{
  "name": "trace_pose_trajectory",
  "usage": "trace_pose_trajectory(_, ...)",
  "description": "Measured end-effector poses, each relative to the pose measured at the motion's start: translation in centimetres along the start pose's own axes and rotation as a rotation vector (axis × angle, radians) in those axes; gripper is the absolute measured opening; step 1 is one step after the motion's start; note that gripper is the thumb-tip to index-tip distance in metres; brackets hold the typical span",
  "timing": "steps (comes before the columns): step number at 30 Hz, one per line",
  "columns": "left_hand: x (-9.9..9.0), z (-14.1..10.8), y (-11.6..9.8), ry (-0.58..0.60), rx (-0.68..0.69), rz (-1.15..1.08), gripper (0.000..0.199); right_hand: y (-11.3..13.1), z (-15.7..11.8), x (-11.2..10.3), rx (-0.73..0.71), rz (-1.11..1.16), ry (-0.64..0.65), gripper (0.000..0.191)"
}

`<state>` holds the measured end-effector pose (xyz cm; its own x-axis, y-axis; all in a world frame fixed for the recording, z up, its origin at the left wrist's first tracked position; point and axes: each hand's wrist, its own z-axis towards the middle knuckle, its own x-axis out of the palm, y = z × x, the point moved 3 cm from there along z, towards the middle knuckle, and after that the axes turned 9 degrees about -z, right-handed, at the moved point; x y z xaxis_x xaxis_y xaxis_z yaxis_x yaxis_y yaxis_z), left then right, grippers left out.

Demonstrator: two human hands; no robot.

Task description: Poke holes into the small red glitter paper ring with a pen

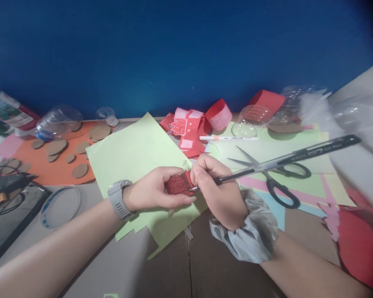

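My left hand (152, 188) is closed around a small red piece with dark crosshatched lines (178, 184), holding it between thumb and fingers. At the piece's right end is my right hand (216, 186), with a black pen (286, 160) in its grip. The pen's tip points left, close to the red piece, and its long barrel slants up to the right. My right fingertips are curled against the piece's edge; whether they also pinch it I cannot tell. Under both hands lies a light green sheet of paper (133, 145) with a ragged lower edge.
Black-handled scissors (270, 174) lie partly spread on coloured paper at right, near a white marker (228, 138). Red paper bands (219, 115) stand at the back. Cardboard discs (56, 147) lie on orange paper (46, 171). A tape ring (61, 207) rests at left. Behind is a blue panel (186, 54).
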<state>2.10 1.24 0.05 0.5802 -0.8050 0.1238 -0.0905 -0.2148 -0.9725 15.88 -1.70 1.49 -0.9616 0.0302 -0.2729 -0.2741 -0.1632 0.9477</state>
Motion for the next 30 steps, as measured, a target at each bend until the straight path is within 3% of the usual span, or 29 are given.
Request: trace_pose_trajectory(30, 0.13, 0.05, -0.19, -0.012, 0.023, 0.037, 0.022, 0.14, 0.02, 0.02, 0.003, -0.002, 0.011, 0.023)
